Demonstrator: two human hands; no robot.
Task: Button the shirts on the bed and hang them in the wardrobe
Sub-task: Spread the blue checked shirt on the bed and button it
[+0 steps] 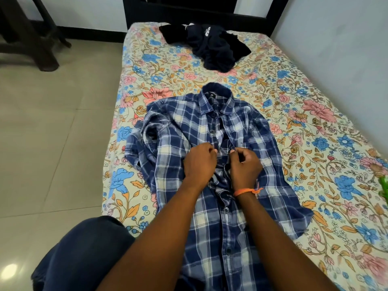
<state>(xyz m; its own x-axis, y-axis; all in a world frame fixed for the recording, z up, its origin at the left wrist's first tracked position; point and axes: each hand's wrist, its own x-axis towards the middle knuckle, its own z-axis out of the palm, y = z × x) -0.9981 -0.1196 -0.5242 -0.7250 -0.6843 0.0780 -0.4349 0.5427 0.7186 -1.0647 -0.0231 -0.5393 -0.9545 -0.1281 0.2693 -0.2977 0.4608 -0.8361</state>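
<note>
A blue and white plaid shirt [180, 131] lies face up on the floral bed sheet [315, 127], collar toward the headboard. My left hand [199, 161] pinches the left edge of its front placket at chest height. My right hand [244, 164], with an orange thread on the wrist, pinches the facing edge right beside it. Buttons below my hands look fastened, and the fabric bunches between my wrists. A dark crumpled shirt [212, 47] lies near the head of the bed.
A black headboard [189, 13] stands at the far end against the wall. Tiled floor [52, 122] runs along the left, with dark furniture legs [31, 38] at the back left. A green object [384, 185] shows at the right edge. My knee [84, 255] is at the bed's near corner.
</note>
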